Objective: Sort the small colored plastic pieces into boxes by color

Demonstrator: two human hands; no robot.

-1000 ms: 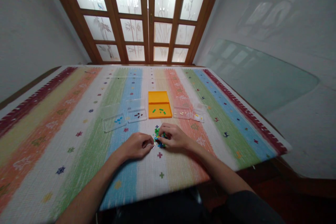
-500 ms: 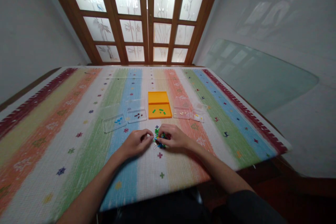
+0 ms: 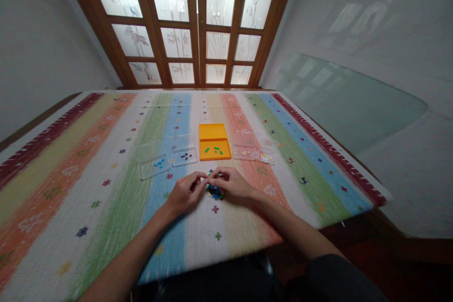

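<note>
My left hand (image 3: 187,192) is closed, its thumb and forefinger pinched together at the left side of a small pile of toy bricks (image 3: 214,192). From the other side my right hand (image 3: 232,185), also closed in a pinch, meets the left fingertips just above the pile. Whatever sits between the fingers is too small and covered to name. Blue, green and pale pieces show in the pile, and my right fingers hide part of it.
An open orange case (image 3: 215,156) holds several green bricks. To its left are clear boxes with blue pieces (image 3: 160,163) and dark red pieces (image 3: 186,156). Right of it, two clear boxes (image 3: 245,158) (image 3: 266,162) hold pale and yellow pieces. A striped cloth (image 3: 116,226) covers the table.
My right fingers have come up out of the pile and moved left to meet my left fingertips. My left hand has shifted slightly toward them. The boxes stay put.
</note>
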